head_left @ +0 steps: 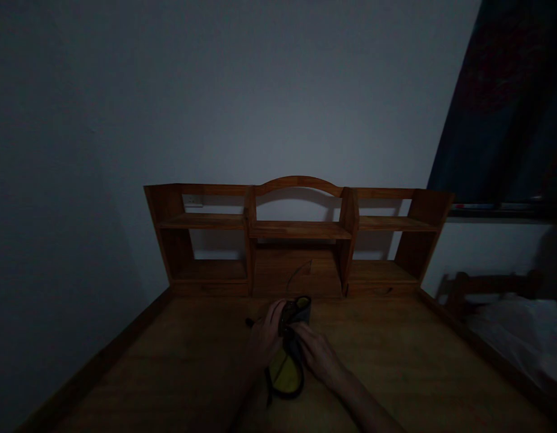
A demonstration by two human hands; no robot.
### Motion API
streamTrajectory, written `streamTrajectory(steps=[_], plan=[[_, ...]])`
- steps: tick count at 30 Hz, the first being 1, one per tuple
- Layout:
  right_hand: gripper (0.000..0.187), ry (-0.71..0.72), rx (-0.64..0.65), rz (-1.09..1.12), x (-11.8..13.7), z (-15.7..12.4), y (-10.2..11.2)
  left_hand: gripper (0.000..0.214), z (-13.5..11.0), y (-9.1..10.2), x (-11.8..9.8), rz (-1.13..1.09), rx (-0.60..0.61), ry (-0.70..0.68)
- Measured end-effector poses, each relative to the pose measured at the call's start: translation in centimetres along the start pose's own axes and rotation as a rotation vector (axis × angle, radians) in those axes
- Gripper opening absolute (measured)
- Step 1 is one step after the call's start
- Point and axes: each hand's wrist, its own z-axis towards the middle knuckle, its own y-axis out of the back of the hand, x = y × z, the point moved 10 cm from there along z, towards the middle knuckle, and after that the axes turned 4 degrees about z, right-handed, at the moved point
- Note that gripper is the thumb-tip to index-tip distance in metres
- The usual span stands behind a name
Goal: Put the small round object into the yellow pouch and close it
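Note:
In dim light both my hands meet over a wooden desk (170,367). My left hand (264,340) is curled around the upper part of a pair of glasses with yellow lenses (287,373). Its fingers are closed on the dark frame. My right hand (316,352) pinches a small dark cloth or pouch (301,310) against the same glasses from the right. One yellow lens shows below the hands. The rest of the glasses is hidden by my fingers.
A wooden shelf unit (298,231) with several open compartments stands at the back of the desk against a pale wall. A dark curtain (508,102) hangs at the upper right. A wooden chair back (480,285) and white bedding (526,337) lie beyond the desk's right edge.

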Motion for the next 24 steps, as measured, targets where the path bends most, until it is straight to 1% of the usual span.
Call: streamTrajectory(steps=[4,7,12,20,24], plan=[[0.052,-0.024,0.004,-0.004,-0.3,-0.1,0.0,0.063,0.0,-0.2,0.2,0.012,0.017,0.018],[0.049,-0.026,0.003,-0.007,-0.4,-0.1,0.0,0.063,0.0,-0.1,-0.2,-0.002,0.047,0.006],[0.047,-0.036,-0.008,-0.008,-0.4,-0.1,0.1,0.062,-0.1,0.1,-0.5,0.008,0.06,0.008],[0.046,-0.057,-0.004,-0.008,-0.4,0.0,0.1,0.062,-0.1,0.3,-0.8,0.025,0.064,0.005],[0.045,-0.055,-0.011,-0.009,-0.5,-0.1,0.1,0.062,-0.1,0.4,-0.7,0.036,0.04,0.014]])
